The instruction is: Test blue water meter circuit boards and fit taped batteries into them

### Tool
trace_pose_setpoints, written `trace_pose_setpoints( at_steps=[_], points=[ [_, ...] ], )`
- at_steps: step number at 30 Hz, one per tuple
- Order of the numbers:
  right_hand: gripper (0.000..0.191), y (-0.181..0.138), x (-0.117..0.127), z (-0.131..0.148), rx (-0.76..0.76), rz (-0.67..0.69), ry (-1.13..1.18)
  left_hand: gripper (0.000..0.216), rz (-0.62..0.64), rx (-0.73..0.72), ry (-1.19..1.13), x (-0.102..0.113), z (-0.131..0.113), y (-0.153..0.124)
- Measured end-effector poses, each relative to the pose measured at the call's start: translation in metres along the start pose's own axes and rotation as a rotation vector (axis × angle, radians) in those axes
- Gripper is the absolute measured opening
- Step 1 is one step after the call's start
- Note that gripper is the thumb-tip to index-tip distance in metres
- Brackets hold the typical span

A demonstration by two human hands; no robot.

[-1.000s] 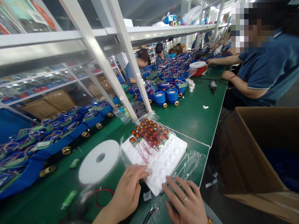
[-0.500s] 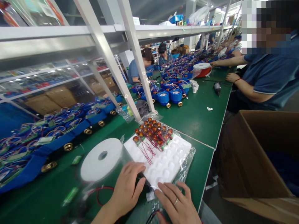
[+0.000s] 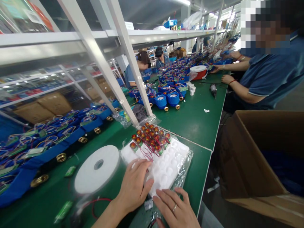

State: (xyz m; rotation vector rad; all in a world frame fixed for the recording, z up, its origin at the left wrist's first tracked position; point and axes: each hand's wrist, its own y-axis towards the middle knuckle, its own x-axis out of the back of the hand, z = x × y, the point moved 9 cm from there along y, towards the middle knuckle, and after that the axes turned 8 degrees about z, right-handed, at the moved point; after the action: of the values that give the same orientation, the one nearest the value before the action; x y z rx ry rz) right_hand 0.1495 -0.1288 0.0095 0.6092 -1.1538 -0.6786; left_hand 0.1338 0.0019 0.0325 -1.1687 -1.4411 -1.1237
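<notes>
We kept our left hand (image 3: 134, 186) flat, fingers spread, on the near left corner of the white blister tray (image 3: 166, 164), gripping nothing. Our right hand (image 3: 174, 210) lay open, fingers touching the tray's near edge and its clear plastic bag (image 3: 186, 167). The tray sat by the green bench's (image 3: 197, 120) right edge, open floor beyond. Orange-capped components (image 3: 150, 136) filled its far pockets; a white tape roll (image 3: 96, 169) lay left.

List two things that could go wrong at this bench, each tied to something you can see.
1. The white foam tray lies close to the bench edge, under the left hand; a push might slide it off.
2. The red wires of the small parts trail near the fingers and could snag, pulling parts out.
</notes>
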Motion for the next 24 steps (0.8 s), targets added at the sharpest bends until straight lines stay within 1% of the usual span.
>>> trace_pose_setpoints(
  at_steps=[3, 5, 7, 9, 12, 15, 18, 20, 24],
  points=[
    [0.025, 0.000, 0.000, 0.000, 0.002, -0.010, 0.006, 0.042, 0.046, -0.016, -0.003, 0.000, -0.005, 0.009],
    [0.026, -0.001, 0.000, -0.001, 0.005, -0.017, 0.001, 0.039, 0.092, -0.019, -0.018, -0.002, -0.007, 0.015],
    [0.027, -0.001, 0.000, -0.001, 0.015, -0.032, -0.009, 0.034, 0.099, -0.014, -0.034, -0.001, -0.008, 0.020],
    [0.028, -0.001, 0.001, -0.002, 0.023, -0.055, -0.016, 0.033, 0.073, -0.014, -0.048, 0.002, -0.008, 0.023],
    [0.031, 0.001, 0.004, -0.003, 0.032, -0.098, -0.030, 0.036, -0.011, -0.026, -0.059, 0.008, -0.008, 0.027],
    [0.035, 0.002, 0.006, -0.003, 0.043, -0.121, -0.048, 0.043, -0.100, -0.030, -0.033, 0.015, -0.008, 0.032],
    [0.035, 0.003, 0.006, -0.003, 0.041, -0.129, -0.056, 0.046, -0.109, -0.038, -0.015, 0.018, -0.008, 0.043],
    [0.033, 0.002, 0.006, -0.003, 0.033, -0.152, -0.056, 0.041, -0.106, -0.038, -0.020, 0.022, -0.009, 0.051],
    [0.033, 0.000, 0.005, -0.004, 0.022, -0.200, -0.073, 0.037, -0.159, -0.013, -0.038, 0.032, -0.006, 0.068]
  ],
)
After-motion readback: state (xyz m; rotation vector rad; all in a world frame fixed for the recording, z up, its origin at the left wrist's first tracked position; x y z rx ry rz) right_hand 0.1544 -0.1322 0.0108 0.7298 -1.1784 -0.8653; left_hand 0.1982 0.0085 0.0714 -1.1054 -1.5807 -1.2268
